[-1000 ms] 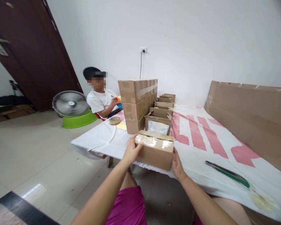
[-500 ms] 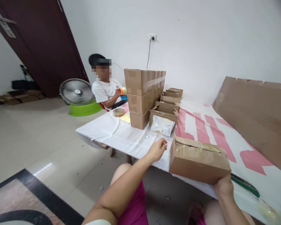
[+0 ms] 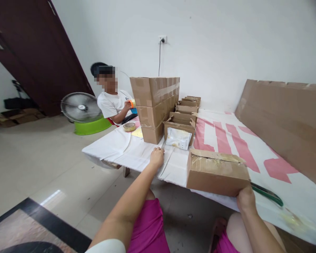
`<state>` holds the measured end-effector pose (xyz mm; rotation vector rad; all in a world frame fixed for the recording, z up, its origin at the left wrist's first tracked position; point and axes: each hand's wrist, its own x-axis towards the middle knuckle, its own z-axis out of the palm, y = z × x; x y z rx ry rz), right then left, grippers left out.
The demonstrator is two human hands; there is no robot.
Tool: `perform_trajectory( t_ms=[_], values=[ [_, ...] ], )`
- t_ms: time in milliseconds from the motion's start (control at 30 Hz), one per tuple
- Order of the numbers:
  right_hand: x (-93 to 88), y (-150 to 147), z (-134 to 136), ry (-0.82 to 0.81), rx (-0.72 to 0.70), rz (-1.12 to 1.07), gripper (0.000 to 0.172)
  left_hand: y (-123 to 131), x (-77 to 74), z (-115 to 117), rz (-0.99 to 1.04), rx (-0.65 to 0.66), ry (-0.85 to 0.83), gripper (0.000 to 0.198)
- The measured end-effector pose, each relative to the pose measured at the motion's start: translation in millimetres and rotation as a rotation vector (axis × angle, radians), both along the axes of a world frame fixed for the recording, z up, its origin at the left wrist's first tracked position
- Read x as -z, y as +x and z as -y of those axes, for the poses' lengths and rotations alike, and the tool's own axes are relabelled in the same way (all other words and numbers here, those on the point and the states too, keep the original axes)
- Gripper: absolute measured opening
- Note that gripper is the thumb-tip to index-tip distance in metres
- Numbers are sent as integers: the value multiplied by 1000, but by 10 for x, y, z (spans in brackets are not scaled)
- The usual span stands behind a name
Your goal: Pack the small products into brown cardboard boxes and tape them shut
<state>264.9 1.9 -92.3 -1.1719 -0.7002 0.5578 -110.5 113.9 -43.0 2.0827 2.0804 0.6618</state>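
My left hand (image 3: 157, 157) is on the white cloth at the table's near edge, fingers curled down and together. Anything under the fingertips is hidden. A long cardboard box (image 3: 217, 174) with tape along its top seam lies at the near edge, right of that hand. My right hand (image 3: 246, 199) grips the box's lower right corner, some fingers out of sight beneath it. A white printed pouch (image 3: 178, 138) leans on an open cardboard box (image 3: 180, 121) just beyond my left hand. Beside my right hand lies a green-handled tool (image 3: 268, 195).
Stacked taped boxes (image 3: 151, 116) stand left of a row of open boxes. A tape roll (image 3: 129, 127) lies near a seated person (image 3: 113, 105) holding an orange-and-blue tape dispenser. A large cardboard sheet (image 3: 281, 119) leans at right. A floor fan (image 3: 81, 107) stands at left.
My left hand has moved left, away from the long box, and down onto the cloth. The small white blue-edged piece seen there earlier is now out of sight. My right hand stays at the box corner.
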Motion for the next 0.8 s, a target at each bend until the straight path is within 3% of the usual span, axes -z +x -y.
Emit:
perform_trajectory(
  t_ms=[200, 333, 500, 600, 700, 800],
  values=[
    [-271, -88, 228, -34, 175, 334, 47, -54, 83, 101, 132, -68, 32, 22],
    [-415, -174, 322, 166, 308, 600, 51, -90, 130, 160, 302, -136, 94, 20],
    [-431, -236, 460, 422, 404, 919, 46, -145, 188, 177, 553, -205, 168, 16],
    [-402, -372, 617, 559, 227, 1069, 39, -139, 201, 179, 718, -211, 204, 14],
    [-344, -603, 762, 607, -186, 1158, 40, -83, 150, 201, 911, -172, 189, 15],
    [-265, -835, 817, 513, -499, 1224, 39, 15, 38, 284, 1089, -65, 122, 22]
  ],
)
